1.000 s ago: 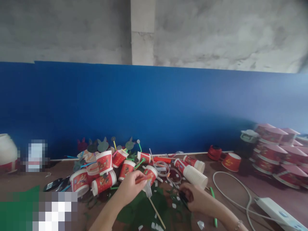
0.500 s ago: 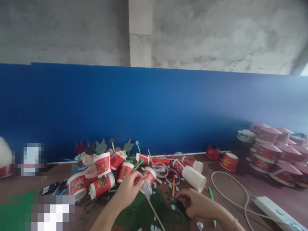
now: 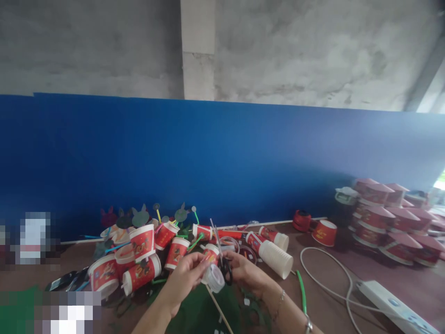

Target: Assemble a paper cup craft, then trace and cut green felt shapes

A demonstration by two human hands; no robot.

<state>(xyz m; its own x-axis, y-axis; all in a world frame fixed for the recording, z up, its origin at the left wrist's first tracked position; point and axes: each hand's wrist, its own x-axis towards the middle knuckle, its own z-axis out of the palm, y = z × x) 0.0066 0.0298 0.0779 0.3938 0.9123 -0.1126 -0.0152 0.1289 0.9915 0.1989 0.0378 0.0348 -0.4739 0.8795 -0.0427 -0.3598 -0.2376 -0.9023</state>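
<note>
My left hand (image 3: pixel 189 276) is closed, thumb and fingers pinched together. A roll of clear tape (image 3: pixel 215 279) hangs at its fingertips. Black-handled scissors (image 3: pixel 227 271) are gripped in my right hand (image 3: pixel 246 274), with the blades pointing up and away beside the tape. The two hands are close together, and a red paper cup (image 3: pixel 211 253) lies just behind them. Below the tape, a thin wooden stick (image 3: pixel 222 313) slants over dark green material (image 3: pixel 194 313) on the table.
Red paper cups (image 3: pixel 144 243) with coloured straws crowd the left. A stack of white-sided cups (image 3: pixel 278 260) lies right of centre. Farther right are an upturned red cup (image 3: pixel 325 233), a green straw (image 3: pixel 301 290), a power strip (image 3: pixel 392 306) with its cable, and piled cup lanterns (image 3: pixel 392 222).
My right hand has lifted the scissors from the table and brought them left beside the tape. My left hand still holds the roll, now turned more face-on. The view has shifted slightly right.
</note>
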